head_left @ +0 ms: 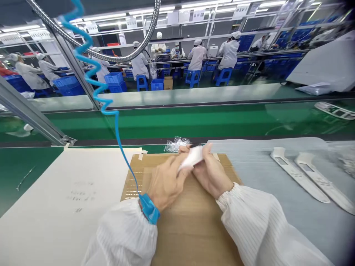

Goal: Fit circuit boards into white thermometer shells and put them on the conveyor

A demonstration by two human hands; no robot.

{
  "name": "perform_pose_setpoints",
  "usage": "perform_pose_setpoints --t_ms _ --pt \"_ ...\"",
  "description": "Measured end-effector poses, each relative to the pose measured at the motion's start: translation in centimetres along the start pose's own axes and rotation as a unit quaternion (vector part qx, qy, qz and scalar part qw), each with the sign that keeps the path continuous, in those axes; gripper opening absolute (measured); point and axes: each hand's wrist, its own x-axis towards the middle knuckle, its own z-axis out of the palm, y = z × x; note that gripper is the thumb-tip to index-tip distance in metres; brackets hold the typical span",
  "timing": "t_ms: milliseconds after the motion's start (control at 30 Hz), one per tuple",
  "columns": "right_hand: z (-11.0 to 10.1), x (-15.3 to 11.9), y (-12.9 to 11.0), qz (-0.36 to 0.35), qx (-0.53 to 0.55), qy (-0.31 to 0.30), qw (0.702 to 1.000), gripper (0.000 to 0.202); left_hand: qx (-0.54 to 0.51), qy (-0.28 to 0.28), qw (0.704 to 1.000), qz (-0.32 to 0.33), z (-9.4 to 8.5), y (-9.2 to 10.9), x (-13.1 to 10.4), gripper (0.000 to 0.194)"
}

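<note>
Above the brown cardboard sheet (pixel 191 229), a small white piece (pixel 193 156) with a dark far edge is held between my two hands. My left hand (pixel 166 181), wearing a blue wrist strap (pixel 149 208) with a coiled cord (pixel 95 70), pinches its near left side. The fingers of my right hand (pixel 210 171) are closed around its right side, thumb up. Motion blur and my fingers hide much of the piece, so its exact kind is unclear. Crumpled clear plastic (pixel 176 144) lies just beyond my hands.
Two long white plastic housings (pixel 301 175) with rectangular windows rest on the grey foam sheet (pixel 252 162) to the right. A white sheet (pixel 55 207) covers the bench at left. A green conveyor belt (pixel 177 122) runs across beyond the bench. People in white coats work farther back.
</note>
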Motion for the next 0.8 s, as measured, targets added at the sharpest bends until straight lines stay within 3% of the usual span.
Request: perform_pose_setpoints --t_ms 133,200,267,333,400,500,567,633,733,800 --pt "1.0 -0.5 -0.7 0.092 0.131 0.118 0.98 0.047 0.163 -0.134 0.977 -0.01 0.9 1.7 -0.2 0.056" --pt "0.8 -0.5 -1.0 0.104 0.147 0.157 0.971 0.05 0.205 -0.157 0.966 0.02 1.3 2.3 -0.1 0.054" --pt "0.3 -0.5 -1.3 0.113 0.149 0.136 0.973 0.048 0.213 -0.153 0.964 0.031 1.3 2.4 0.1 0.053" --pt "0.0 -0.5 -1.6 0.114 0.117 0.059 0.985 0.042 0.197 -0.127 0.972 -0.012 0.9 2.1 0.2 0.049" --pt "-0.1 -0.5 -1.5 0.092 0.066 -0.023 0.993 0.036 0.166 -0.054 0.983 -0.06 0.5 1.5 0.3 0.046" --pt "0.4 -0.8 -0.8 0.077 0.021 -0.084 0.993 0.034 0.091 0.075 0.992 -0.045 0.0 0.8 0.2 0.054" --pt "0.9 -1.1 0.0 0.078 0.02 -0.089 0.993 0.037 0.065 0.105 0.992 -0.001 0.1 0.9 0.0 0.054" --pt "1.4 -1.4 0.5 0.072 0.026 -0.081 0.994 0.04 0.069 0.109 0.991 0.026 0.5 1.3 -0.1 0.041" --pt "1.9 -1.5 0.9 0.066 0.031 -0.064 0.995 0.043 0.076 0.137 0.987 0.03 1.0 1.9 0.1 0.036" --pt "1.8 -1.3 0.9 0.075 0.034 -0.048 0.995 0.043 0.065 0.127 0.99 0.022 1.1 1.7 0.3 0.036"
